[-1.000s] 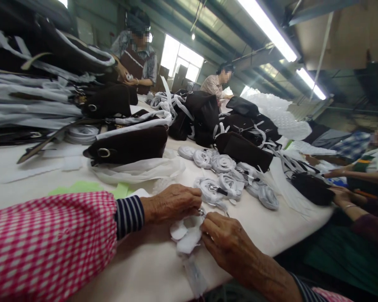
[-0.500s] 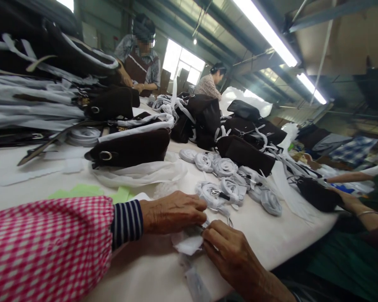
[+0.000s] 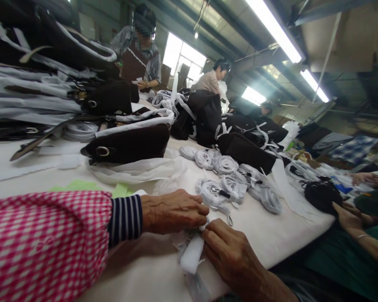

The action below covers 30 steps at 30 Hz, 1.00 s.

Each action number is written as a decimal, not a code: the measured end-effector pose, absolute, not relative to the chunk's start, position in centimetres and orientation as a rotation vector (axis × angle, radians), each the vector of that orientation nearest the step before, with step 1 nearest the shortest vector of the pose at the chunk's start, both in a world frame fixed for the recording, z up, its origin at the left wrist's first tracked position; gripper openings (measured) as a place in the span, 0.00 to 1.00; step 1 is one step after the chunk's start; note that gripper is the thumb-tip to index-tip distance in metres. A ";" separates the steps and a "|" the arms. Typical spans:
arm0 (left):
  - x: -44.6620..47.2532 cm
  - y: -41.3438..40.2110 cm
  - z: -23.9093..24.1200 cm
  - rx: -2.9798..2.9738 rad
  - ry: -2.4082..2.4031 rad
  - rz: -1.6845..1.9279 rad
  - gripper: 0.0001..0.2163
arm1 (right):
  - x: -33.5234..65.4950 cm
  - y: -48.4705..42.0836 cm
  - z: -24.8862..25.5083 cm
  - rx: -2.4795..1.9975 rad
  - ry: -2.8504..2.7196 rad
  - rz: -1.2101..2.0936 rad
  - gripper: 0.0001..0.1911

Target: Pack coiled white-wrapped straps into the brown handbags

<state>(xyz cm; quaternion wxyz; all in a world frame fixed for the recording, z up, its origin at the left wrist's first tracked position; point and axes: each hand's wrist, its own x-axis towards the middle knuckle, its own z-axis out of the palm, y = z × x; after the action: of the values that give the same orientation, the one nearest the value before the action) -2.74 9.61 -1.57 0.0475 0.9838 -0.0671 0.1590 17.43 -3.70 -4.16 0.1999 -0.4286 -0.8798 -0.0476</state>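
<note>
My left hand (image 3: 176,212), in a striped cuff and a pink checked sleeve, reaches in low over the table with its fingers closed. My right hand (image 3: 233,249) meets it from the right, also closed. Between their fingertips is a strap in whitish wrapping, mostly hidden by the hands. A white wrapping piece (image 3: 192,253) hangs out below the fingers, and a translucent strip (image 3: 197,287) trails toward the table's near edge. Just past my right fingers shows a small metal clasp (image 3: 229,220). Coiled wrapped straps (image 3: 225,165), some with metal hooks, lie beyond the hands.
Dark handbags (image 3: 132,144) with white-wrapped handles stand across the table (image 3: 271,239), more piled at left. Green paper (image 3: 78,185) lies behind my left sleeve. At right, a co-worker's hands (image 3: 349,216) touch a black bag (image 3: 323,197). Other people stand at the back.
The white piece under my fingers has turned and hangs lower. My hands stay together in nearly the same place. The co-worker at right has shifted their hands on the black bag.
</note>
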 end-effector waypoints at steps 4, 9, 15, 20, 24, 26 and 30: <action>-2.3 9.4 -1.9 3.005 -0.207 0.472 0.09 | 17.6 -3.4 -3.7 -1.214 -2.538 -0.150 0.14; -1.8 9.4 -2.5 2.890 -0.101 0.501 0.08 | 17.4 -2.7 -3.8 -1.259 -2.497 -0.088 0.14; -1.7 9.7 -2.1 2.789 0.182 0.327 0.08 | 16.5 -2.0 -3.1 -1.393 -2.516 0.026 0.11; -5.2 9.1 0.6 2.644 0.269 0.431 0.06 | 16.1 -1.4 -2.1 -1.509 -2.396 0.257 0.10; -7.2 7.7 2.0 2.629 0.521 0.319 0.11 | 16.0 -1.2 -1.7 -1.531 -2.384 0.338 0.13; -7.2 7.0 1.7 2.728 0.632 0.259 0.07 | 16.0 -1.3 -1.8 -1.521 -2.391 0.326 0.14; -6.1 5.6 0.5 2.975 0.622 0.302 0.07 | 16.1 -1.6 -2.2 -1.515 -2.430 0.238 0.11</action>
<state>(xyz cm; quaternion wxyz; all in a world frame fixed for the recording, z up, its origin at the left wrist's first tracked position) -6.08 5.63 0.47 0.0436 0.9731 0.2035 0.0987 16.05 -1.61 -2.18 0.1338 -0.5226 -0.8380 0.0820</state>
